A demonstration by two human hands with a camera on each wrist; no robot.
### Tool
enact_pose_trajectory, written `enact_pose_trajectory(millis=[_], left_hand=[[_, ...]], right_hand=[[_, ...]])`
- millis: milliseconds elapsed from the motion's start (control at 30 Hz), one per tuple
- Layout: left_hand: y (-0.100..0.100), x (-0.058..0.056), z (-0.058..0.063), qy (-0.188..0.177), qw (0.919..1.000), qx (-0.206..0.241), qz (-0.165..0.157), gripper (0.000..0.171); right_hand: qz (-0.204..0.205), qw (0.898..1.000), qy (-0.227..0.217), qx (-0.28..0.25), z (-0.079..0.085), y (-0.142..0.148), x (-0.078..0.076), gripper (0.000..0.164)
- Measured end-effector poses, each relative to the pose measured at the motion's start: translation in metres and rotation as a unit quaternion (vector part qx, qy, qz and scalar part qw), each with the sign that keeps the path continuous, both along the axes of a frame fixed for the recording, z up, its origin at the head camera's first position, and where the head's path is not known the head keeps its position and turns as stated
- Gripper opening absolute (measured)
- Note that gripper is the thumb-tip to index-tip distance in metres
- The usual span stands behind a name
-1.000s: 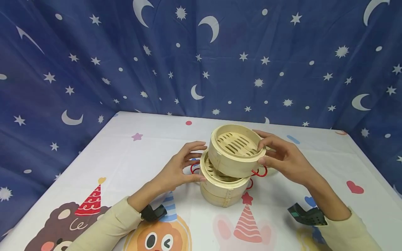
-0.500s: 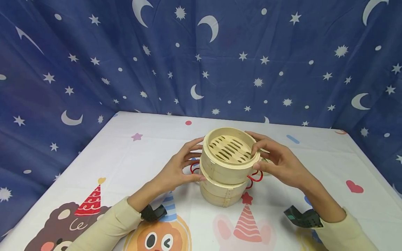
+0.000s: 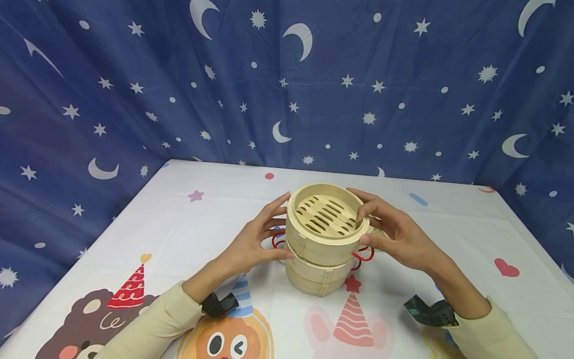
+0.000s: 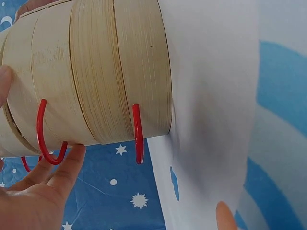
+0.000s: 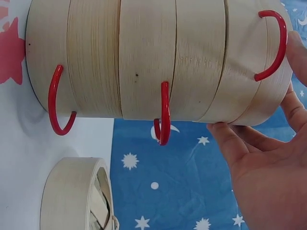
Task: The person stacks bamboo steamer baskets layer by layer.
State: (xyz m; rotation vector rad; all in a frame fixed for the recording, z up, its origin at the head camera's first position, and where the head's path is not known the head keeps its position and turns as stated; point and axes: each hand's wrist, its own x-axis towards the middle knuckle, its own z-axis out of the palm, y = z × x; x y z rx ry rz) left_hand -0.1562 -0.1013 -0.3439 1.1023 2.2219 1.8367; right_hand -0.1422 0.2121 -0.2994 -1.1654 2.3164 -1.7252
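Note:
A slatted bamboo steamer (image 3: 327, 244) sits atop a lower bamboo steamer (image 3: 314, 279), forming a stack near the table's middle. Red loop handles stick out on both sides. My right hand (image 3: 396, 234) grips the upper steamer's right rim, a finger inside and the thumb outside. My left hand (image 3: 255, 242) curls about the stack's left side, thumb in front near the seam and fingers behind. The left wrist view shows fingers (image 4: 67, 172) touching the bamboo wall beside a red handle (image 4: 43, 134). In the right wrist view, three handles show along the stack (image 5: 148, 62).
Behind the stack on the right lies a small round bamboo piece (image 5: 62, 196) with a woven face, mostly hidden in the head view. The white tablecloth (image 3: 215, 219) bears cartoon prints. A blue star-and-moon curtain (image 3: 233, 99) hangs behind.
The upper steamer, tilted and offset to the right earlier, has come down and left onto the lower one with my right hand. My left hand has barely moved.

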Motion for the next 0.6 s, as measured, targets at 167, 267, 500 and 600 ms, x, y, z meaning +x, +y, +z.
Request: enact_pose_trajectory(millis=[167, 267, 500, 600], left_hand=[[0.0004, 0.0001, 0.0003, 0.0, 1.0, -0.004, 0.002, 0.107], [0.0004, 0.0006, 0.0007, 0.0, 1.0, -0.007, 0.002, 0.107], [0.0002, 0.0016, 0.001, -0.002, 0.9999, -0.013, 0.007, 0.107], [0.0001, 0.0012, 0.0006, 0.001, 0.9998, -0.017, 0.009, 0.107]], right_hand=[[0.007, 1.0, 0.012, 0.012, -0.0007, -0.0018, -0.0003, 0.031], [0.008, 1.0, 0.012, 0.018, -0.0004, -0.0024, 0.0, 0.031], [0.003, 0.998, 0.02, 0.059, 0.0009, -0.0019, 0.0013, 0.056], [-0.002, 0.997, 0.026, 0.075, 0.0021, -0.0033, 0.0023, 0.067]])
